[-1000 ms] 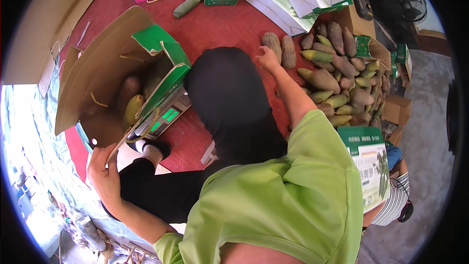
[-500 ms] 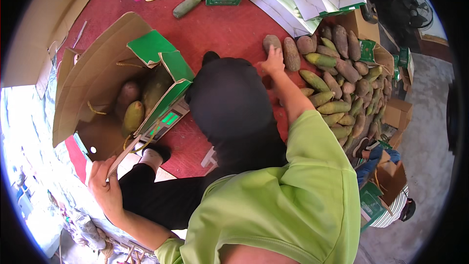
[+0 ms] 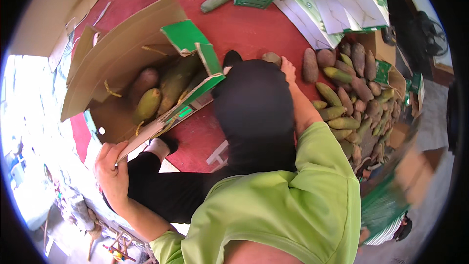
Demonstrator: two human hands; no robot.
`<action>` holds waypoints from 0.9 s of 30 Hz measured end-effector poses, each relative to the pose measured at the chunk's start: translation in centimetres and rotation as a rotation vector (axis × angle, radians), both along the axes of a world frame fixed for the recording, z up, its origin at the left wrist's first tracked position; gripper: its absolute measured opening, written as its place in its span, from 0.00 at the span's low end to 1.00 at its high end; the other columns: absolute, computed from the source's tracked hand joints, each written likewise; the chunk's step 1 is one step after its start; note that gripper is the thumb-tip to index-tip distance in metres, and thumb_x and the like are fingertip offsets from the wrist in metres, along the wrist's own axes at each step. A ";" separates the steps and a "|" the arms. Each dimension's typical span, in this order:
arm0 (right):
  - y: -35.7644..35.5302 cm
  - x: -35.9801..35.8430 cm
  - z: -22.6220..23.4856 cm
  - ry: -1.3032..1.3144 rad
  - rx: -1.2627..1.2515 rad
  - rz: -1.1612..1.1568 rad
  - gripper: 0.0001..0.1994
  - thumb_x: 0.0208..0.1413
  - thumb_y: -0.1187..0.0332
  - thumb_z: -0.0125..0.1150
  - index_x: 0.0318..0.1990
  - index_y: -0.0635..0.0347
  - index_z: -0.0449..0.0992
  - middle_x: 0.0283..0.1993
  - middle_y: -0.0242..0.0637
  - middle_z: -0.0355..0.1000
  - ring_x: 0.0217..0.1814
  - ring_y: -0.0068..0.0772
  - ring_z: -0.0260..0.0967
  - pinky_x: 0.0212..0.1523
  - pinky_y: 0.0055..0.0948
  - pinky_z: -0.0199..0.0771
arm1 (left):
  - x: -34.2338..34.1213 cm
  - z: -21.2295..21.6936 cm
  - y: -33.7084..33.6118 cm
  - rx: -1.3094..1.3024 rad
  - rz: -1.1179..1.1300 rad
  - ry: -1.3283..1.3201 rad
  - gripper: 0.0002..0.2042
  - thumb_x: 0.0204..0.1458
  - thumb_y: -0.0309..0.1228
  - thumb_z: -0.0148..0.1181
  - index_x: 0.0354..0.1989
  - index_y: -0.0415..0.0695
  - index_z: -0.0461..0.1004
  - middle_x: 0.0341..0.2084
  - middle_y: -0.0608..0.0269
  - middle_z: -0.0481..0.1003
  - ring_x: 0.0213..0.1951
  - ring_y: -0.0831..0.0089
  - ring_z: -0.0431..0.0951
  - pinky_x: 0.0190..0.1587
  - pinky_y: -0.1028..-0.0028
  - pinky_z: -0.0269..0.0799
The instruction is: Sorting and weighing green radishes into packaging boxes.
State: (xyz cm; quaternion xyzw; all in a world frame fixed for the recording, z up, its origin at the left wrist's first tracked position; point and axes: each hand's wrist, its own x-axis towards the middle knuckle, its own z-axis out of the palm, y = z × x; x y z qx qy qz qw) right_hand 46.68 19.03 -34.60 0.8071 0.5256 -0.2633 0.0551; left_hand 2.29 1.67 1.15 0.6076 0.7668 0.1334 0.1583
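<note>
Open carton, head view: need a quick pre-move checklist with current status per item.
1. Left hand gripping carton edge: ok.
2. Carton mouth open: ok, radishes visible inside.
3. Right hand gripping loose radish: cannot tell, fingers partly hidden.
4. Loose radish fully in view: not ok, knee covers part.
5. Scale display lit: ok, green.
6. Carton seated on scale: cannot tell, underside hidden.
</note>
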 end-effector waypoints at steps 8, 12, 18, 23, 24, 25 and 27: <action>0.5 3.2 -5.9 -0.077 0.057 0.150 0.30 0.50 0.55 0.61 0.61 0.43 0.60 0.61 0.38 0.63 0.64 0.47 0.58 0.57 0.51 0.64 | 0.0 0.1 0.5 -0.001 0.005 0.021 0.10 0.38 0.20 0.58 0.32 0.40 0.79 0.23 0.57 0.70 0.29 0.58 0.74 0.34 0.66 0.68; 0.4 -1.8 -2.7 -0.133 -0.020 0.307 0.30 0.49 0.55 0.61 0.59 0.51 0.62 0.58 0.44 0.67 0.60 0.50 0.64 0.56 0.47 0.66 | -0.6 0.2 -0.8 -0.005 0.064 0.064 0.10 0.37 0.20 0.58 0.32 0.40 0.79 0.23 0.57 0.71 0.29 0.58 0.74 0.34 0.65 0.68; 2.3 -2.0 1.9 0.142 0.164 0.298 0.31 0.46 0.57 0.65 0.59 0.54 0.64 0.57 0.44 0.68 0.57 0.50 0.66 0.55 0.44 0.67 | -0.7 0.0 -0.4 0.042 -0.032 0.065 0.09 0.39 0.20 0.59 0.32 0.40 0.79 0.23 0.58 0.70 0.28 0.59 0.74 0.32 0.66 0.68; 3.4 -2.0 6.4 0.423 0.333 0.286 0.32 0.43 0.59 0.69 0.58 0.56 0.65 0.55 0.45 0.70 0.55 0.50 0.69 0.54 0.42 0.69 | -0.8 0.0 -1.1 0.040 -0.034 0.084 0.09 0.40 0.21 0.59 0.33 0.42 0.79 0.24 0.58 0.71 0.29 0.58 0.74 0.32 0.65 0.68; 3.6 -2.4 7.4 0.484 0.361 0.290 0.33 0.43 0.59 0.70 0.57 0.57 0.66 0.55 0.45 0.70 0.54 0.50 0.69 0.54 0.41 0.69 | -0.8 0.0 -1.4 0.040 -0.024 0.084 0.09 0.40 0.21 0.59 0.33 0.42 0.79 0.24 0.58 0.71 0.29 0.58 0.74 0.32 0.65 0.68; 4.6 -2.6 8.8 0.553 0.495 0.342 0.34 0.39 0.62 0.73 0.56 0.60 0.67 0.53 0.46 0.71 0.53 0.48 0.71 0.53 0.39 0.70 | -0.7 -0.1 -1.4 0.035 -0.013 0.071 0.10 0.40 0.22 0.59 0.32 0.43 0.80 0.23 0.59 0.70 0.30 0.58 0.74 0.34 0.63 0.68; 5.5 -4.8 15.4 0.672 0.524 0.311 0.37 0.35 0.65 0.77 0.56 0.63 0.67 0.52 0.45 0.72 0.51 0.43 0.72 0.52 0.36 0.72 | -0.8 -0.3 -1.6 0.027 0.001 0.056 0.10 0.39 0.22 0.58 0.32 0.45 0.80 0.23 0.59 0.69 0.32 0.59 0.74 0.35 0.62 0.68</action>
